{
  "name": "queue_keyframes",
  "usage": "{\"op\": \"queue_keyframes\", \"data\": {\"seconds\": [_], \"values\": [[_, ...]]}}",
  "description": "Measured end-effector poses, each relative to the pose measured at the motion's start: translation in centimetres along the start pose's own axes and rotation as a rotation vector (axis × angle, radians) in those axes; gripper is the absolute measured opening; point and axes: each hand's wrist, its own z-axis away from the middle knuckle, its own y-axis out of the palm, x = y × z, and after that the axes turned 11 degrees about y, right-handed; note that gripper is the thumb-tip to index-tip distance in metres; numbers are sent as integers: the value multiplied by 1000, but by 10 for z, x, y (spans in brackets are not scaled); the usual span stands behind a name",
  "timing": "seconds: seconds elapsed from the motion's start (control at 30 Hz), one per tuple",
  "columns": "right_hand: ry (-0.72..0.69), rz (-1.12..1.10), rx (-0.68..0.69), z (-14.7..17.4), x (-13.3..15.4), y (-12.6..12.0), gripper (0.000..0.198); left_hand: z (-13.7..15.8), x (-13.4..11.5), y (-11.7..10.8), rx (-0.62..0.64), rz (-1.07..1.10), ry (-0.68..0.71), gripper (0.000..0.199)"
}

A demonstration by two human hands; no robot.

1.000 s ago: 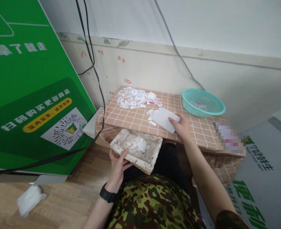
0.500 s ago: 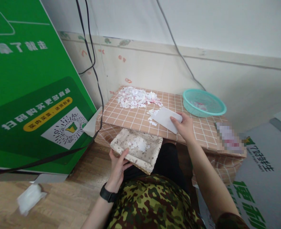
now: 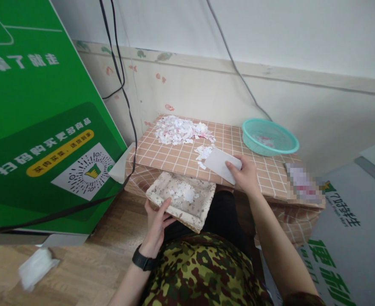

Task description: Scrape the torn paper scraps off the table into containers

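My left hand (image 3: 157,223) grips the near left side of a cloth-lined basket (image 3: 203,212), thumb over the rim and fingers underneath. Small white paper scraps (image 3: 185,192) lie inside it. The basket is held just below the table's front edge. In my right hand (image 3: 243,172) is a flat white card (image 3: 219,163), pinched with the thumb on top and tilted over the tabletop. Beside the card's left corner lies a small group of paper scraps (image 3: 203,152). A larger heap of paper scraps (image 3: 176,129) sits at the table's back left.
A checked brown cloth covers the table (image 3: 162,157). A turquoise plastic basket (image 3: 270,146) stands at back right, with a blurred-out flat item (image 3: 304,182) near the right edge. Black cables (image 3: 130,114) hang before the green panel (image 3: 31,110). A white plastic bag (image 3: 37,267) lies on the floor.
The card in my right hand has shifted slightly toward me, away from the small group of scraps. My left hand and the basket keep nearly the same place.
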Motion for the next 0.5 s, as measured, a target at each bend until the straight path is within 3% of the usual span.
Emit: {"op": "queue_keyframes", "data": {"seconds": [0.2, 0.5], "values": [[11, -8, 30, 7, 3, 10, 44, 1, -1, 1, 3, 1, 9, 96], [-1, 132, -124, 20, -5, 9, 46, 1, -3, 1, -11, 7, -11, 96]]}}
